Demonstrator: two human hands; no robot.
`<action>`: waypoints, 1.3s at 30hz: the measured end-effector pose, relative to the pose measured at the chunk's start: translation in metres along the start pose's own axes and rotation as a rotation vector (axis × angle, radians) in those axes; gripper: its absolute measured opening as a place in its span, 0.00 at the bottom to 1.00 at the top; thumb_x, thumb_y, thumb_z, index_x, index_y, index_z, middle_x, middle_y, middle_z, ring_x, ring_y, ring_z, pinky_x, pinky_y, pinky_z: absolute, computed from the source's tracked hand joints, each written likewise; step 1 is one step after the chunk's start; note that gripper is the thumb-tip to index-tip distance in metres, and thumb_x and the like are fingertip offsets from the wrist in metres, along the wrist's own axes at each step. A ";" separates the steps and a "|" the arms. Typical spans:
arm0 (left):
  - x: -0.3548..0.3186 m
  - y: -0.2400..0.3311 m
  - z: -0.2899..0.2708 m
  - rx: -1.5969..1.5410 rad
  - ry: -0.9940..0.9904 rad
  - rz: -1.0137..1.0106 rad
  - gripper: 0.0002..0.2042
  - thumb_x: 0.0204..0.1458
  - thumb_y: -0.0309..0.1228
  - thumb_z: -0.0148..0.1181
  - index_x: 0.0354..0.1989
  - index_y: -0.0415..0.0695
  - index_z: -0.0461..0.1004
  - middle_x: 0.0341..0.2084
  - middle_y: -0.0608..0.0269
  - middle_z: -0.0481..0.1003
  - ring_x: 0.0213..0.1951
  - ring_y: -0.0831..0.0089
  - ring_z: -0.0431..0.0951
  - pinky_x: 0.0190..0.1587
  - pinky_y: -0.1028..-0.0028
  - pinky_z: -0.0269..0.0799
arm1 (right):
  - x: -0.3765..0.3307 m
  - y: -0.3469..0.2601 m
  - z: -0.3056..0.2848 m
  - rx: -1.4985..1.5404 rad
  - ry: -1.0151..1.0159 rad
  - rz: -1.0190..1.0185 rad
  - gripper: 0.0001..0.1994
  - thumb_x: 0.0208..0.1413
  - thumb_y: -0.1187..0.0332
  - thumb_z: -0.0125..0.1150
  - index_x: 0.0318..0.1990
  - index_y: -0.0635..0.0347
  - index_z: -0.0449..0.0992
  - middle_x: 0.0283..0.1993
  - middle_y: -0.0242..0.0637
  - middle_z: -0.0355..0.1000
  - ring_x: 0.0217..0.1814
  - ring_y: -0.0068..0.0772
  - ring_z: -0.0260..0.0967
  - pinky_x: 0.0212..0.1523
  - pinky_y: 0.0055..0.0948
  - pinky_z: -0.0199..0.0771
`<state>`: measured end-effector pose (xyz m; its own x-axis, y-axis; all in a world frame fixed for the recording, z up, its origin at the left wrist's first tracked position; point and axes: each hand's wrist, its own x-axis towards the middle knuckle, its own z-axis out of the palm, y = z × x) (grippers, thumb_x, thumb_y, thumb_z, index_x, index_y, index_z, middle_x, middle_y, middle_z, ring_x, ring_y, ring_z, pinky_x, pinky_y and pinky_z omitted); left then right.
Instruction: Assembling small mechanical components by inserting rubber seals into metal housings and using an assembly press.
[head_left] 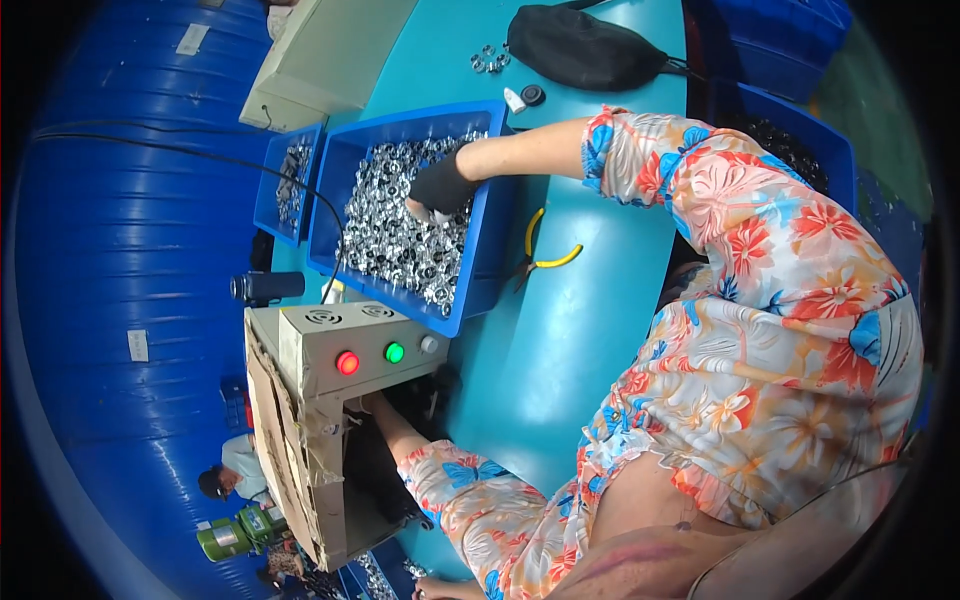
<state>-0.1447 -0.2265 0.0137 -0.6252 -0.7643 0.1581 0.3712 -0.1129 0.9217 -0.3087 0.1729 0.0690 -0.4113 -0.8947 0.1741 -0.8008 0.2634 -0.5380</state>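
Note:
My right hand [437, 192], under a black covering, reaches down into a blue bin [487, 262] heaped with small shiny metal and black parts [385, 220]. Its fingertips are bent in among the parts; what they grip is too small to make out. My left hand [364, 403] is inside the opening of a beige machine box [318, 352], with its fingers hidden behind the housing. On the box front are a lit red button [347, 362], a lit green one [394, 352] and a pale knob [429, 344].
Yellow-handled pliers [545, 252] lie on the teal table [560, 340] beside the bin. A black pouch [585, 50] and some loose rings [490, 60] are at the far end. A smaller blue bin [268, 215], a dark bottle [268, 287] and a hanging cable [230, 153] are beyond. Another person [240, 468] is at lower left.

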 end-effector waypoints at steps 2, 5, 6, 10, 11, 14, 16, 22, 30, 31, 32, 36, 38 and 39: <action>-0.010 0.017 -0.006 -0.023 0.060 0.002 0.18 0.51 0.32 0.51 0.50 0.39 0.66 0.45 0.58 0.70 0.44 0.64 0.70 0.51 0.65 0.66 | 0.007 0.005 0.005 -0.016 0.080 -0.037 0.08 0.38 0.73 0.59 0.29 0.63 0.73 0.29 0.43 0.72 0.33 0.38 0.70 0.35 0.33 0.68; -0.068 0.038 0.006 0.162 -0.056 0.072 0.20 0.47 0.28 0.54 0.52 0.41 0.65 0.48 0.58 0.68 0.46 0.64 0.69 0.49 0.61 0.66 | 0.001 0.011 0.002 0.097 0.123 0.052 0.11 0.41 0.71 0.60 0.35 0.64 0.72 0.31 0.42 0.72 0.36 0.36 0.71 0.37 0.32 0.69; -0.079 0.040 -0.013 0.203 -0.022 0.014 0.22 0.46 0.27 0.56 0.52 0.40 0.65 0.48 0.59 0.68 0.47 0.64 0.69 0.48 0.61 0.67 | -0.004 -0.011 -0.010 0.037 0.100 0.082 0.11 0.42 0.72 0.60 0.36 0.63 0.72 0.32 0.40 0.72 0.36 0.33 0.71 0.37 0.31 0.69; -0.159 0.057 -0.023 0.156 -0.078 -0.105 0.26 0.48 0.29 0.53 0.57 0.39 0.60 0.44 0.53 0.67 0.45 0.62 0.68 0.45 0.63 0.68 | -0.005 -0.011 -0.008 0.077 0.236 0.008 0.16 0.42 0.71 0.61 0.41 0.62 0.70 0.36 0.42 0.71 0.40 0.37 0.70 0.42 0.31 0.68; -0.164 0.046 -0.012 0.154 -0.082 -0.239 0.25 0.49 0.31 0.53 0.57 0.40 0.59 0.44 0.53 0.67 0.45 0.62 0.68 0.47 0.62 0.67 | -0.019 -0.005 -0.012 0.076 0.301 0.009 0.17 0.43 0.72 0.60 0.43 0.62 0.70 0.37 0.44 0.71 0.41 0.38 0.70 0.43 0.32 0.69; -0.204 0.040 -0.006 -0.092 -0.126 -0.413 0.23 0.52 0.34 0.52 0.57 0.45 0.60 0.46 0.56 0.67 0.46 0.60 0.68 0.47 0.63 0.66 | -0.018 -0.004 -0.011 -0.041 0.435 -0.059 0.17 0.40 0.73 0.62 0.42 0.63 0.71 0.37 0.45 0.72 0.42 0.41 0.70 0.44 0.32 0.69; -0.225 0.039 0.003 -0.191 -0.152 -0.499 0.20 0.53 0.34 0.52 0.55 0.45 0.63 0.45 0.59 0.68 0.44 0.63 0.69 0.45 0.65 0.67 | -0.020 -0.021 -0.002 -0.018 0.569 -0.208 0.17 0.44 0.72 0.61 0.44 0.62 0.72 0.40 0.44 0.71 0.44 0.38 0.70 0.45 0.31 0.70; -0.259 0.030 0.035 -0.043 -0.256 -0.533 0.25 0.49 0.40 0.58 0.54 0.42 0.64 0.44 0.55 0.69 0.40 0.58 0.73 0.44 0.59 0.69 | -0.061 -0.135 0.075 0.354 0.395 -0.323 0.17 0.46 0.74 0.62 0.46 0.61 0.71 0.39 0.42 0.68 0.41 0.36 0.68 0.41 0.29 0.67; -0.274 0.016 0.051 -0.098 -0.337 -0.446 0.23 0.54 0.31 0.52 0.55 0.30 0.58 0.45 0.47 0.69 0.39 0.60 0.75 0.38 0.65 0.76 | -0.075 -0.126 0.138 0.517 0.307 -0.129 0.15 0.44 0.71 0.64 0.39 0.65 0.68 0.33 0.43 0.70 0.35 0.36 0.71 0.37 0.28 0.70; -0.275 0.015 0.051 -0.082 -0.328 -0.412 0.23 0.54 0.31 0.52 0.54 0.29 0.57 0.44 0.46 0.69 0.39 0.60 0.76 0.36 0.67 0.77 | -0.077 -0.127 0.138 0.523 0.282 -0.096 0.16 0.44 0.71 0.65 0.40 0.65 0.67 0.34 0.43 0.71 0.36 0.36 0.71 0.38 0.28 0.70; -0.276 0.015 0.051 -0.082 -0.325 -0.418 0.23 0.54 0.31 0.52 0.54 0.29 0.57 0.44 0.46 0.69 0.39 0.60 0.76 0.36 0.67 0.77 | -0.078 -0.127 0.141 0.526 0.278 -0.091 0.16 0.44 0.71 0.65 0.40 0.65 0.67 0.34 0.43 0.71 0.36 0.36 0.71 0.38 0.28 0.70; -0.275 0.015 0.049 -0.055 -0.353 -0.431 0.24 0.54 0.32 0.52 0.55 0.30 0.57 0.43 0.46 0.69 0.37 0.60 0.76 0.36 0.67 0.76 | -0.080 -0.126 0.142 0.552 0.280 -0.096 0.16 0.44 0.72 0.64 0.40 0.66 0.68 0.35 0.44 0.71 0.37 0.36 0.71 0.39 0.28 0.70; -0.275 0.015 0.046 -0.089 -0.362 -0.438 0.23 0.54 0.30 0.52 0.54 0.29 0.58 0.44 0.46 0.69 0.37 0.59 0.76 0.35 0.68 0.77 | -0.081 -0.127 0.140 0.541 0.309 -0.108 0.16 0.44 0.72 0.64 0.40 0.66 0.68 0.36 0.44 0.70 0.37 0.36 0.71 0.40 0.27 0.70; -0.275 0.015 0.045 -0.092 -0.367 -0.452 0.23 0.54 0.30 0.52 0.54 0.29 0.58 0.43 0.45 0.69 0.36 0.59 0.77 0.35 0.68 0.77 | -0.081 -0.126 0.140 0.507 0.331 -0.102 0.15 0.44 0.73 0.64 0.40 0.66 0.69 0.36 0.44 0.70 0.37 0.36 0.71 0.40 0.27 0.71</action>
<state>0.0020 0.0109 0.0000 -0.9260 -0.3594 -0.1160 0.0602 -0.4437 0.8942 -0.1128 0.1619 0.0071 -0.5215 -0.7256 0.4488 -0.5701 -0.0950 -0.8161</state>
